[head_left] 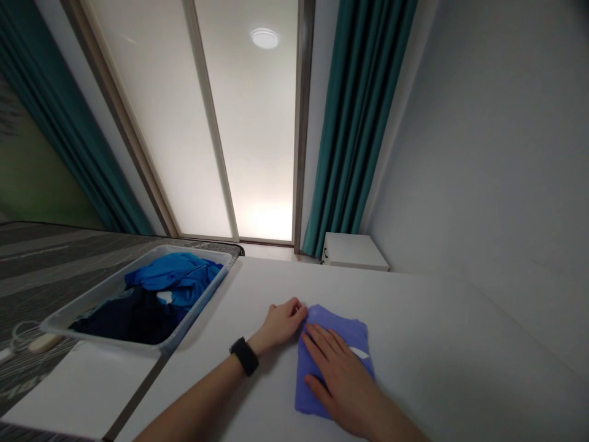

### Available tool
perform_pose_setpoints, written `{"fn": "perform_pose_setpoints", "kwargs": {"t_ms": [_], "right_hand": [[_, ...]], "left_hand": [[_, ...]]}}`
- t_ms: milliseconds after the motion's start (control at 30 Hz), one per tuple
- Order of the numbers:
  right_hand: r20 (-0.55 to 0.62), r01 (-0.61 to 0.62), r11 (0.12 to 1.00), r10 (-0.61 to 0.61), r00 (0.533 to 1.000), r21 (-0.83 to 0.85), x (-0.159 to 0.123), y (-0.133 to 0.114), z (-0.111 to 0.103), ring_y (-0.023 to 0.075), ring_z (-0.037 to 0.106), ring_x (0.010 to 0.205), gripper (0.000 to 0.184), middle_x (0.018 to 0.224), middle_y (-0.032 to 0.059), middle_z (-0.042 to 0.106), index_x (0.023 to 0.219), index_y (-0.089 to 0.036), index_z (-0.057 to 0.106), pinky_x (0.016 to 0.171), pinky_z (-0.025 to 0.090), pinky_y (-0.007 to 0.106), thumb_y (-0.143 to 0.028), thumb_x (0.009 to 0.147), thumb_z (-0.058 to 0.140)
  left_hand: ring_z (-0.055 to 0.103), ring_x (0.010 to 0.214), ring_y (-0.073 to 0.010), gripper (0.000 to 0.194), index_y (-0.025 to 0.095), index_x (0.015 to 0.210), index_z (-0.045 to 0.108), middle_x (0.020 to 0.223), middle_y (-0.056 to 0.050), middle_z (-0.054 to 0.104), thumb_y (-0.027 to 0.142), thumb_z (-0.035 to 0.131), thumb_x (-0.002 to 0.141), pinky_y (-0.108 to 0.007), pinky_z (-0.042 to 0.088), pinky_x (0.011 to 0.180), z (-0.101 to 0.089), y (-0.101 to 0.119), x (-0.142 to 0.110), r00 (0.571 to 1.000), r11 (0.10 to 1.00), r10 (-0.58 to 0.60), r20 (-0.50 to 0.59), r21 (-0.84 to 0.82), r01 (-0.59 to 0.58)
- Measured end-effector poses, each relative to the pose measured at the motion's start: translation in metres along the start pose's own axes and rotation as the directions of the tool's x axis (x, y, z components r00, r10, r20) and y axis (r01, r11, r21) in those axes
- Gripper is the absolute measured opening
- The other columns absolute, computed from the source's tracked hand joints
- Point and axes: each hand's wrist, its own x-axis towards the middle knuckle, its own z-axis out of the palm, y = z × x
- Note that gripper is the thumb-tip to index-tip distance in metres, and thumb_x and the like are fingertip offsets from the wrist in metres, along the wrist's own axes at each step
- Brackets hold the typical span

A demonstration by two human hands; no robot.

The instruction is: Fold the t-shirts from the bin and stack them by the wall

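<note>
A purple folded cloth [343,322] lies on the white table [442,350], with a small white mark on its surface. My right hand [338,377] rests flat on the cloth, fingers spread. My left hand [283,322] sits at the cloth's upper left corner, its curled fingertips pinching the edge. A black watch [245,356] is strapped around my left wrist. Left of my hands, a grey plastic tray [110,285] holds a bright blue garment [172,276] and a dark navy garment [133,319].
White tabletop extends to the right and far side of the cloth. The tray overlaps a dark striped surface [69,258] at left, where a pale cabled object [43,342] lies. Beyond stand a white cabinet [354,252], teal curtains [356,135] and a frosted sliding door [207,123].
</note>
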Motion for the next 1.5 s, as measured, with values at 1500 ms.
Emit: {"fn": "perform_pose_setpoints", "kwargs": {"t_ms": [1500], "right_hand": [[-0.115,-0.293,0.955,0.297,0.948,0.049,0.099,0.088,-0.014,0.0174,0.058,0.087,0.021,0.093,0.0063,0.067,0.091,-0.018,0.060,0.078,0.037,0.027,-0.025,0.098,0.041]], "left_hand": [[0.055,0.063,-0.0163,0.045,0.020,0.064,0.052,0.063,0.001,0.061,0.038,0.029,0.098,-0.028,0.035,0.069,0.004,-0.013,-0.005,0.995,0.997,0.065,-0.081,-0.044,-0.069]]}}
